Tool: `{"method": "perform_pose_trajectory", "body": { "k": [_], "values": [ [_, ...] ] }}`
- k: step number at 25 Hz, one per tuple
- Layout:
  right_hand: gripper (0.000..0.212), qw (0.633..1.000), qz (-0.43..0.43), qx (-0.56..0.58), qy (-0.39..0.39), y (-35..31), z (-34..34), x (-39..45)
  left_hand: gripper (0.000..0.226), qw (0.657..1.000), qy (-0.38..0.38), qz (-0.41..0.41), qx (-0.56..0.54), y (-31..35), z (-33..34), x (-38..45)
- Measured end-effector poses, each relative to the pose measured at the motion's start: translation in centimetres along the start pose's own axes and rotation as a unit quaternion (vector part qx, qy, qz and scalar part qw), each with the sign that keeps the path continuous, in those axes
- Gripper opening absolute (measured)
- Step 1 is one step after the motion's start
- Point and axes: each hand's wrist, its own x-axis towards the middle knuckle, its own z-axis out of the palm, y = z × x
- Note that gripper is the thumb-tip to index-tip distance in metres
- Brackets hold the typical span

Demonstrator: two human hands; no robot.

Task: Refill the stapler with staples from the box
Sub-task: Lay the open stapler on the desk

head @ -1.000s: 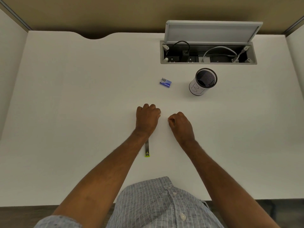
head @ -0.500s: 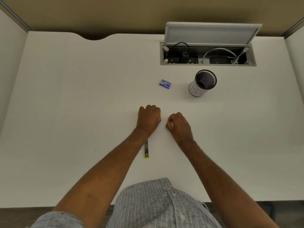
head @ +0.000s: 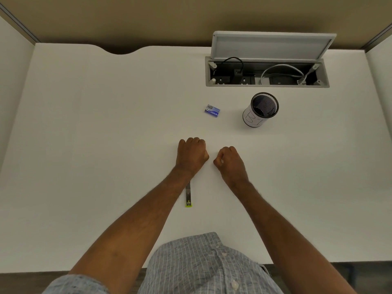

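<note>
My left hand (head: 192, 154) rests as a closed fist on the white desk (head: 106, 145), mid-desk. A thin metal rail with a green tip (head: 188, 197) sticks out from under its wrist toward me; this looks like the stapler's pulled-out tray, and the stapler body is hidden under the hand. My right hand (head: 230, 163) sits just to the right, fingers curled against the thumb; whether anything is pinched there cannot be seen. The small blue staple box (head: 212, 110) lies beyond both hands, apart from them.
A mesh pen cup with a white label (head: 259, 111) stands right of the box. Behind it an open cable hatch (head: 267, 73) with its raised lid holds sockets and wires. Partition walls close off the desk at left, right and back.
Both fists stay almost in place. My right hand has drawn slightly nearer and curled a little tighter. The rail and the box have not moved.
</note>
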Motion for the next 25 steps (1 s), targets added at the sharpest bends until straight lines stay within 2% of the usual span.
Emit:
{"method": "perform_pose_trajectory", "body": {
  "k": [2,4,7,9,12,17,25],
  "values": [
    [0.006,0.990,0.075,0.118,-0.004,-0.1,-0.9,0.3,0.013,0.999,0.006,-0.018,-0.033,0.3,-0.4,0.0],
    [0.008,0.953,0.173,0.247,-0.013,-0.2,-1.8,0.7,0.011,0.993,0.015,-0.033,-0.109,0.6,-0.5,0.0],
    [0.003,0.853,0.237,0.462,-0.056,0.1,-2.8,0.7,0.005,0.970,0.012,-0.018,-0.243,1.5,-1.0,-0.3],
    [0.009,0.794,0.244,0.552,-0.072,0.3,-3.1,0.6,0.006,0.965,0.021,0.014,-0.260,2.1,-1.6,-0.5],
    [0.023,0.746,0.252,0.609,-0.098,0.0,-3.3,0.5,0.010,0.980,0.049,0.059,-0.182,3.0,-2.1,-0.4],
    [0.019,0.675,0.302,0.667,-0.096,-0.8,-3.3,0.4,0.022,0.988,0.082,0.121,-0.050,3.9,-1.9,-0.2],
    [0.020,0.632,0.322,0.701,-0.074,-1.1,-4.1,0.3,0.016,0.986,0.083,0.132,-0.060,4.3,-2.4,-0.1]
  ]
}}
